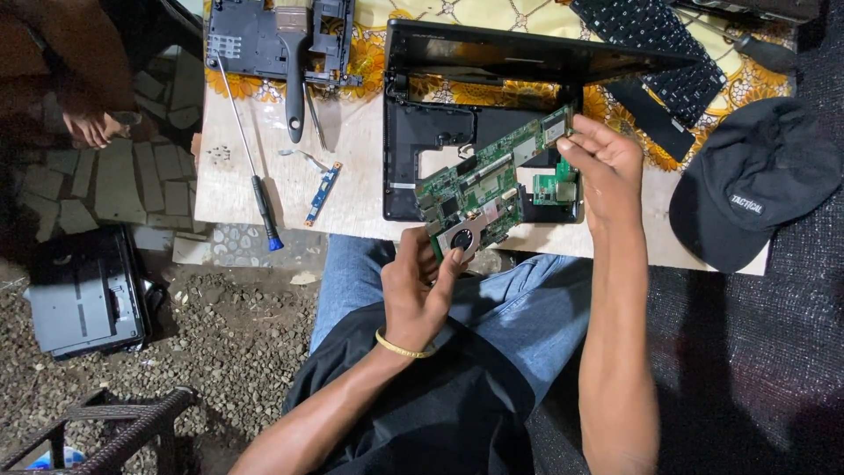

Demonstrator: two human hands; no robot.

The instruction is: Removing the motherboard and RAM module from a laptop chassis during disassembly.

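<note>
A green laptop circuit board [492,189] with a round fan at its near end is held tilted above the open black laptop base [413,132]. My left hand [418,286] grips the board's near corner by the fan. My right hand [602,163] pinches the board's far right corner. A yellow band circles my left wrist. The base lies on a low table [264,189] partly covered by a yellow flowered cloth.
A blue-handled screwdriver [259,198], a small blue strip board [323,192], a brush [294,79] and a black casing part [255,40] lie at left. A keyboard [655,44] and black cap [756,180] are at right. Another laptop [83,295] lies on gravel. Someone's foot [92,127] shows at far left.
</note>
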